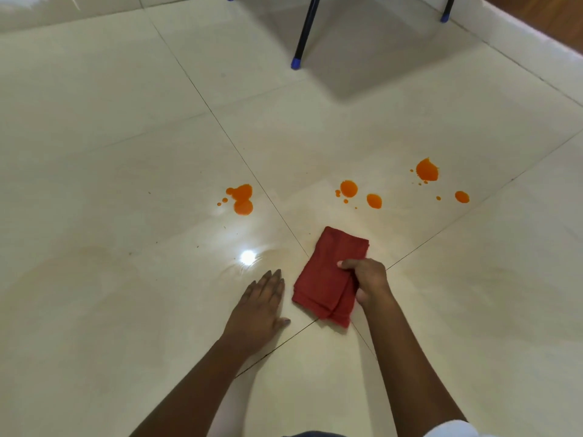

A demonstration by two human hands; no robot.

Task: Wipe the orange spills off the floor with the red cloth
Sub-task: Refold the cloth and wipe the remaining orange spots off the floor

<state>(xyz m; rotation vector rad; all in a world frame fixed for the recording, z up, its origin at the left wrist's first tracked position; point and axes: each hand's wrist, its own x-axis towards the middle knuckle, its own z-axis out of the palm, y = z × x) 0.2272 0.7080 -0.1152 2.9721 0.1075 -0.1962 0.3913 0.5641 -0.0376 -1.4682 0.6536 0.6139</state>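
Your right hand (366,280) grips the folded red cloth (328,272) at its right edge, thumb on top. The cloth lies flat on the floor (126,152) over the tile joint, near you and just short of the orange spills (348,188). Left hand (260,305) is flat on the tile beside the cloth, fingers straight, holding nothing; hands apart. No spill looks wiped yet. Shift from an edge pinch to a flat palm press so the whole pad meets the liquid. Take the middle pair first, then the left cluster (243,200), then the right blob (426,170). Probably 3 passes; drag inward to avoid smearing, bracing on the left hand.
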